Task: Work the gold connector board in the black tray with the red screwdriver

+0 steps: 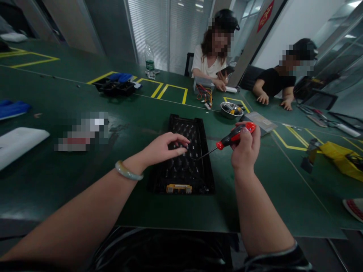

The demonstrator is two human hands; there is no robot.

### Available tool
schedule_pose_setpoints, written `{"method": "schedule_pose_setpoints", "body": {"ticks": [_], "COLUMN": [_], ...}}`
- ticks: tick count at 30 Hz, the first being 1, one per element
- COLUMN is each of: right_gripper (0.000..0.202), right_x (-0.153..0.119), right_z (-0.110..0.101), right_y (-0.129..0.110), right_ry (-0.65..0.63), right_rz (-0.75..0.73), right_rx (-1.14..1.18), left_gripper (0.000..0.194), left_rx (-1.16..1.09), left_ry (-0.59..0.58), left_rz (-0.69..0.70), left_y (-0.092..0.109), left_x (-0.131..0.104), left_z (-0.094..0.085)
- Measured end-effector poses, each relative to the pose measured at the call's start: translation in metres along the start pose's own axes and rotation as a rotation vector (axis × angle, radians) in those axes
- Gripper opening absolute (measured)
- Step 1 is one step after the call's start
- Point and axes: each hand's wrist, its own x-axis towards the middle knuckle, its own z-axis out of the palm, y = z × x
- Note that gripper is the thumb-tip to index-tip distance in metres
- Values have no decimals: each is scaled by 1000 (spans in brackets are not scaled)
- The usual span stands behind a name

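A long black plastic case (208,166) lies on the green table, its inside lined with rows of dark shiny parts. At its near end is a yellow-orange circuit board (179,186) with a pale connector. My left hand (167,148), a bangle (128,172) on its wrist, hovers above the case's middle. Its thumb and fingertips come together in a pinch; whatever is between them is too small and dark to make out. My right hand (247,145) is wrapped round a red and black screwdriver (230,136). The tilted shaft points down-left, with its tip over the case.
Beyond the case stand a metal bowl (230,112) of tools and a box with coloured wires (204,92). A black tray (115,86) and a water bottle (149,60) are farther left. A yellow bag (340,160) lies right. Two people sit across the table.
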Motion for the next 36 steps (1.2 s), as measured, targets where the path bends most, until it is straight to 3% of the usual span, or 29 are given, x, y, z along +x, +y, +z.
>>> {"method": "schedule_pose_setpoints", "body": {"ticks": [4, 8, 13, 20, 23, 27, 36], "right_gripper": [27, 28, 29, 28, 29, 30, 22], "right_x": [-1, -3, -4, -6, -7, -9, -21], "right_z": [2, 3, 3, 1, 1, 1, 3], "right_y": [-8, -12, -13, -20, -22, -24, -17], "right_ry": [53, 98, 121, 150, 166, 178, -20], "right_rz": [91, 185, 190, 190, 191, 185, 10], "right_rx": [138, 227, 293, 320, 333, 325, 204], "left_gripper": [48, 42, 20, 24, 21, 19, 20], "left_rx": [105, 81, 21, -191, -295, -263, -112], "left_ry": [-180, -260, -267, -159, -161, -187, -319], "left_rz": [102, 48, -2, -110, -152, -187, -283], "left_y": [14, 19, 22, 25, 24, 23, 31], "left_x": [-4, -5, -3, -5, -4, -2, -10], "left_z": [0, 3, 5, 6, 4, -5, -27]}}
